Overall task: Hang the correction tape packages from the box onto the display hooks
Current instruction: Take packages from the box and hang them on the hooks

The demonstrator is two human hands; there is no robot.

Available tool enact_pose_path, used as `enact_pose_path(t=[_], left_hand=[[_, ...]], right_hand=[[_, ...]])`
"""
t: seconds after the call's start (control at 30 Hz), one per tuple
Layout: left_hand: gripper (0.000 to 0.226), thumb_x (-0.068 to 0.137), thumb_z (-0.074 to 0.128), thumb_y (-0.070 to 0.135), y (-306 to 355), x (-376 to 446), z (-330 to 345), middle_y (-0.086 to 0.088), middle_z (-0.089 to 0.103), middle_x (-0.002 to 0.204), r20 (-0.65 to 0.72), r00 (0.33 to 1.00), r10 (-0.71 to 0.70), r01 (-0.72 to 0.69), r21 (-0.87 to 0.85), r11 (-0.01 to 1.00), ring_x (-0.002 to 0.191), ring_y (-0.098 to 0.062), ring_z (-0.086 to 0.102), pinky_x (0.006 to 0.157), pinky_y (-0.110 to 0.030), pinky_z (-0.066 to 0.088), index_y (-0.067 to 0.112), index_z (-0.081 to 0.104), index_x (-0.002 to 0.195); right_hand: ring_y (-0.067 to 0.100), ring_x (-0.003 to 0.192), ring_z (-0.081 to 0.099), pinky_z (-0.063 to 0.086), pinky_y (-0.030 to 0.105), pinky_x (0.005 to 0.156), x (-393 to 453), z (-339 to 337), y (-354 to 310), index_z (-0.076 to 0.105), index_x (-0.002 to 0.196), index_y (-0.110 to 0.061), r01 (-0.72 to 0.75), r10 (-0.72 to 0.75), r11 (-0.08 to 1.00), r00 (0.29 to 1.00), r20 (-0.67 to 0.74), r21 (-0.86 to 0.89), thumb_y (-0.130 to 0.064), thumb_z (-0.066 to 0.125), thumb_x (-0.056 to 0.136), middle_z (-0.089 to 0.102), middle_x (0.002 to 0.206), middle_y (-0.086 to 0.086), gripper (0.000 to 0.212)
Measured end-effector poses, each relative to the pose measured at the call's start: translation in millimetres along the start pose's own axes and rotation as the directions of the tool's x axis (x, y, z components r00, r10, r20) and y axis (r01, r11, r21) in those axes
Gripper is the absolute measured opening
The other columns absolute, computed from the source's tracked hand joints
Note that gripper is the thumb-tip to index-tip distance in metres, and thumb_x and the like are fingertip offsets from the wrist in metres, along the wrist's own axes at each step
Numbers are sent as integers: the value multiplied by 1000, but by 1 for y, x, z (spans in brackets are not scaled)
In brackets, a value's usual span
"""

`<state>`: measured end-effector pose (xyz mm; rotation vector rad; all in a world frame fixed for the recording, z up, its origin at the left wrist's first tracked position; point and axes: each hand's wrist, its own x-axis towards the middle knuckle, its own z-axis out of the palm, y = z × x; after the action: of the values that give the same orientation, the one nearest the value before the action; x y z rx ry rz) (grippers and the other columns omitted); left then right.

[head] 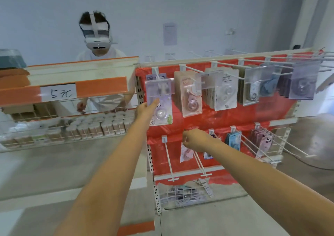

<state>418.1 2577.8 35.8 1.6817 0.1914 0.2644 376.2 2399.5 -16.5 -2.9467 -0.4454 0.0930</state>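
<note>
Nearby, cotton-swab jars [101, 125] fill wire basket [59, 136]; person [98, 42] behind.

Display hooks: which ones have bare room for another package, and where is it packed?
Free: the lower-left hook, bare along its length, left of the pink package under the right hand. The lower-right hooks are bare in front of the packages at the back. Crowded: the top row, with the left hand on its leftmost package.
</note>
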Motion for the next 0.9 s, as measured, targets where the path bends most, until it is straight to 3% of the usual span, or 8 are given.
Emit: enact_pose_path(t=[0.2,0.33,0.47,0.53,0.63,0.77,0.83,0.9], left_hand=[[25,90,62,22,4,52,12,-7,56,96,-35,998,-50,52,62,997,87,-22,53,86,-33,48,21,49,70],[31,94,58,20,6,71,25,2,46,75,-82,992,-94,99,64,993,65,-12,46,83,-32,44,23,39,69],[22,98,52,32,3,85,34,-8,51,85,-119,993,-21,32,91,995,85,-20,48,83,-34,39,16,47,85],[25,93,57,40,4,85,35,-6,53,88,-151,988,-8,23,101,995,82,-21,49,79,-34,38,17,48,96],[23,94,58,35,-2,83,32,-6,48,93,-142,990,-2,21,128,992,93,-21,46,78,-33,37,18,48,106],[51,89,58,49,-24,66,20,-21,62,101,-115,992,-59,90,284,955,97,-37,61,88,-43,47,2,61,108],[53,89,62,42,-35,51,16,-18,62,95,-120,985,-122,153,304,940,93,-36,62,89,-45,49,-5,60,113],[40,92,61,29,-36,25,20,-15,60,99,-58,989,-138,150,328,933,97,-32,59,84,-39,47,-4,60,114]], right_hand=[[33,105,60,50,39,87,12,6,17,61,117,-7,3,-4,1000,1000,27,18,-18,48,94,63,118,16,29],[34,101,62,52,39,86,20,10,31,65,111,-5,-4,1,999,998,58,48,-15,49,92,65,115,18,27],[34,104,60,52,41,88,23,12,45,64,113,-5,-12,7,998,997,74,59,-14,49,92,63,117,17,27],[34,105,60,51,41,88,24,14,50,65,112,-4,-2,-2,999,997,76,45,-13,50,92,64,116,17,27],[34,105,60,51,40,88,23,15,57,65,113,-4,0,-3,999,998,69,36,-14,51,92,64,117,17,27],[34,109,58,49,39,91,18,13,66,63,117,-4,6,-8,1000,997,79,26,-16,48,95,62,120,17,29],[34,110,58,47,39,90,12,11,71,62,117,-5,-9,8,1000,997,81,8,-15,47,95,61,122,17,29],[34,109,59,48,38,89,8,9,74,63,116,-5,-36,37,999,996,76,-9,-14,46,93,62,121,17,29]])
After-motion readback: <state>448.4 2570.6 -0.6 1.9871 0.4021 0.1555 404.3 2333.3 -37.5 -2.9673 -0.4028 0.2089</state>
